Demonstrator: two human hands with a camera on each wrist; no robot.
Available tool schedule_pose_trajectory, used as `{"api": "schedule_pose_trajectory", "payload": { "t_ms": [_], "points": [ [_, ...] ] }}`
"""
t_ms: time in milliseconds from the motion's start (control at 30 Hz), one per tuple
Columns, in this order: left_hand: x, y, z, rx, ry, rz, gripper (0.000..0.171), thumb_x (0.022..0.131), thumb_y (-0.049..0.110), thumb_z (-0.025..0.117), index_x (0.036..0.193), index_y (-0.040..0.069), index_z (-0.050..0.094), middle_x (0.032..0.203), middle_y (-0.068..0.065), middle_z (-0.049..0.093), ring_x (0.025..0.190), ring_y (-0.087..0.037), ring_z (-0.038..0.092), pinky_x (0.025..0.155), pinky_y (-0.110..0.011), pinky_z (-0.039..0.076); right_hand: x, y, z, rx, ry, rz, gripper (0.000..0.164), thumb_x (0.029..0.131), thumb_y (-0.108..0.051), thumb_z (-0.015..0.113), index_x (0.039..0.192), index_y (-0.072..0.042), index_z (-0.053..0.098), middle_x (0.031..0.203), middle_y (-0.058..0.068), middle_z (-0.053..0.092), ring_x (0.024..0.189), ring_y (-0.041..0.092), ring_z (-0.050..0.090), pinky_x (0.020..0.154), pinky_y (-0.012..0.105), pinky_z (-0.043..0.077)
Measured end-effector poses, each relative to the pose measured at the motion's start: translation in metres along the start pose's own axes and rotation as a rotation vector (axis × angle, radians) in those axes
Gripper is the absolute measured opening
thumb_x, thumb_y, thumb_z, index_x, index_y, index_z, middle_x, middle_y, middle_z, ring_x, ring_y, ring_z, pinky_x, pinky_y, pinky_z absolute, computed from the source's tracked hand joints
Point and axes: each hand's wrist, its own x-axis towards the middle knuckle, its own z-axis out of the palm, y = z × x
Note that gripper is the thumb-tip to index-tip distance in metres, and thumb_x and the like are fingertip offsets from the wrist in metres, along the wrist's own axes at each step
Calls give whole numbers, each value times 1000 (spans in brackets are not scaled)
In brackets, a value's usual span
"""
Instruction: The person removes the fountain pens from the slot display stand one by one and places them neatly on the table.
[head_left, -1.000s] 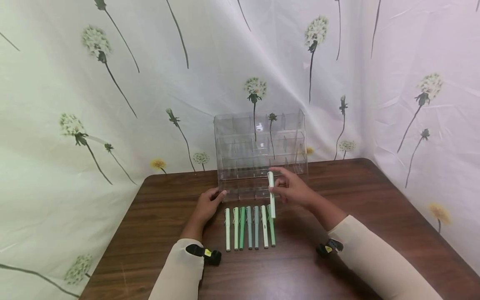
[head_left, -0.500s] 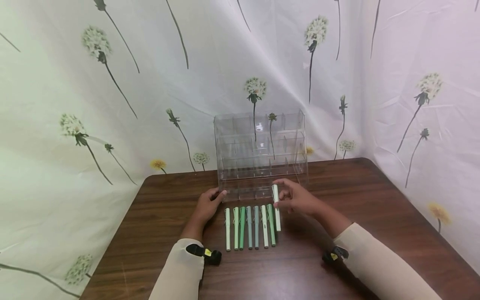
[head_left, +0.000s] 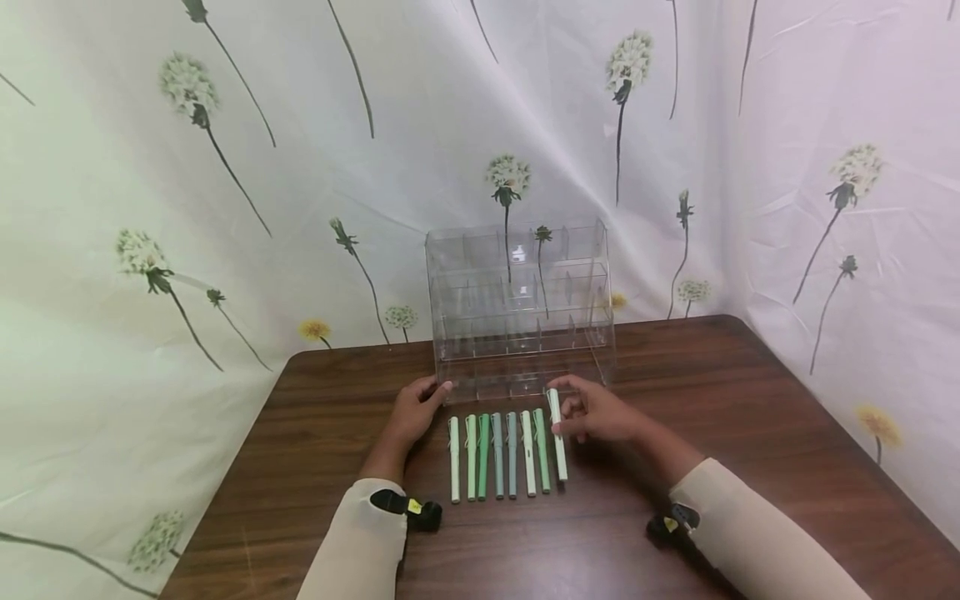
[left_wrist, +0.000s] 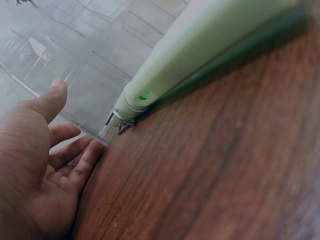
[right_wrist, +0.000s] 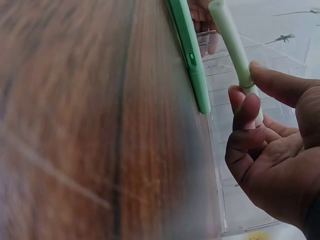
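My right hand [head_left: 603,414] pinches a pale whitish-green pen [head_left: 558,437] between thumb and fingers near its clip end. The pen slants at the right end of a row of pens, beside a green pen [head_left: 542,450]. In the right wrist view the pen [right_wrist: 231,45] is held apart from the green pen [right_wrist: 192,60] lying on the table. My left hand [head_left: 412,412] rests against the front left corner of a clear stepped organizer [head_left: 491,385], thumb at its front. In the left wrist view the left hand's fingers [left_wrist: 82,160] touch its lower edge.
Several capped pens lie side by side before the organizer, among them a pale one [head_left: 454,460], a darker green one [head_left: 483,457] and a blue-grey one [head_left: 498,457]. The brown wooden table [head_left: 315,467] meets a white dandelion-print curtain [head_left: 262,167] behind the organizer.
My right hand has moved down and slightly right with the pale pen, from in front of the organizer to the right end of the row. The left hand has stayed in place.
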Motion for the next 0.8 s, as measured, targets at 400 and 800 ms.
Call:
{"api": "schedule_pose_trajectory", "payload": {
  "t_ms": [400, 800],
  "points": [
    [-2, 1, 1, -5, 16, -18, 48, 110, 40, 68, 147, 8, 70, 148, -19, 67, 142, -38, 61, 118, -58, 49, -1, 18, 8, 27, -21, 7, 76, 95, -9, 85, 159, -1, 45, 88, 1, 68, 63, 17, 64, 52, 26, 49],
    [0, 0, 1, -8, 24, -12, 49, 110, 39, 68, 147, 8, 70, 149, -20, 67, 143, -38, 61, 118, -57, 49, 3, 30, 9, 9, -20, -13, 76, 95, -12, 85, 157, 2, 44, 88, 1, 69, 62, 13, 62, 48, 23, 46]
  ]
}}
